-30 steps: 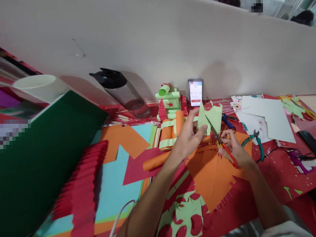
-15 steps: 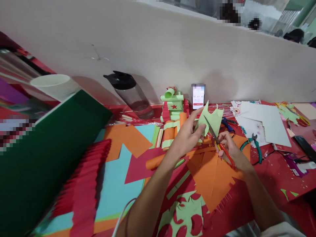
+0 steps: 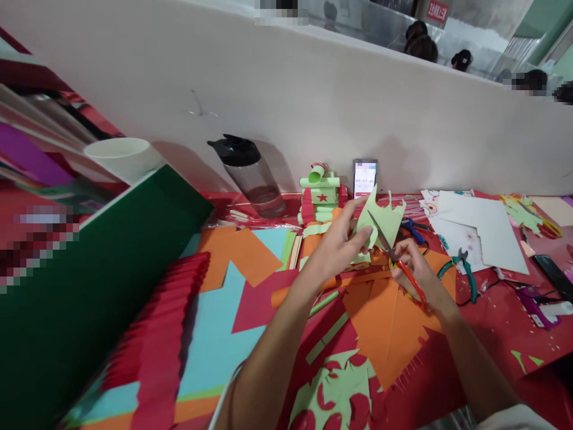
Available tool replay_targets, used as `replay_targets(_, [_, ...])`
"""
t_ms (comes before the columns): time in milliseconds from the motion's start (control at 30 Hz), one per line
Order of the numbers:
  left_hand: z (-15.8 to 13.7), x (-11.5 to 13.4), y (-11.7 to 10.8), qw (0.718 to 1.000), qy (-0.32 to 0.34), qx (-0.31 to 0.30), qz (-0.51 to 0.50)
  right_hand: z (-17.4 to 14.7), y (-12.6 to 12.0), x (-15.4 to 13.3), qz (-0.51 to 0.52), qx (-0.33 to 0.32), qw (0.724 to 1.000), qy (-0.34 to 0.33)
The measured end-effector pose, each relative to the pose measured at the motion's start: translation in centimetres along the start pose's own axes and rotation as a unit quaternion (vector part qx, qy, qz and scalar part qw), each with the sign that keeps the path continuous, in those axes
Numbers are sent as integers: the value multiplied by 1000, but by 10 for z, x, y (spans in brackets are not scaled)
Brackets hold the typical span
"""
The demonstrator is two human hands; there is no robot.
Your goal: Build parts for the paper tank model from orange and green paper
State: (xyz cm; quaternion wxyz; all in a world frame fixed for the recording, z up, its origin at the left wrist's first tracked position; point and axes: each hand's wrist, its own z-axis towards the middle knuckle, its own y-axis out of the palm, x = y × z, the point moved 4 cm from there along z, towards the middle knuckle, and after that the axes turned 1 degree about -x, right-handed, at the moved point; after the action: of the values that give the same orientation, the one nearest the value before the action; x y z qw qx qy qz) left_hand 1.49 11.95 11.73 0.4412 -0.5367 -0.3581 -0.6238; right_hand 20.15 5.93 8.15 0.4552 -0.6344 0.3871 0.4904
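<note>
Left hand [image 3: 333, 248] grips green paper cutout [image 3: 380, 221]. Right hand [image 3: 414, 272] holds red-handled scissors [image 3: 396, 260], blades at the cutout. Orange paper [image 3: 385, 328] lies beneath.

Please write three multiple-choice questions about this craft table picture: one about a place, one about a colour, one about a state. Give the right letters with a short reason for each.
1. Where does the phone stand?
A. against the white wall, behind the hands
B. flat on the orange paper
C. inside the paper cup

2. What colour are the handles of the scissors?
A. blue
B. red
C. black

3. What is the state of the light green paper?
A. lying flat on the table
B. rolled into a tube
C. held up by the left hand, with the blades at it

Answers: 1 A, it leans upright at the wall's foot. 2 B, red loops show in the right hand. 3 C, the left fingers pinch its edge above the table while the blades meet it.
</note>
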Motion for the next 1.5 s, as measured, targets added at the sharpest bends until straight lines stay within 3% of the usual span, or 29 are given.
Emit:
replay_targets(233, [-9,20,-12,998,9,15,-53,-10,11,-44,-37,-66,997,-8])
replay_targets(367, [-17,32,-19,992,9,-32,-124,-21,18,-81,-114,-102,988,28])
replay_targets(533, [-26,35,-28,979,-60,-96,-168,-26,25,-107,-192,-168,965,56])
replay_targets(667, [-26,27,-29,978,-82,-112,-159,-28,21,-112,-225,-180,954,82])
replay_targets(900, [-20,8,-19,977,-84,-82,-179,-33,7,-112,-238,-182,949,100])
replay_targets(1167, [-19,-6,9,922,-77,-177,-336,-19,2,-109,-192,-154,967,61])
replay_targets(1433, [-2,-12,-4,973,-117,-30,-196,22,13,-75,-56,-208,973,89])
replay_targets(1500, [-2,-10,-7,979,-117,-17,-163,23,16,-71,-43,-209,972,93])
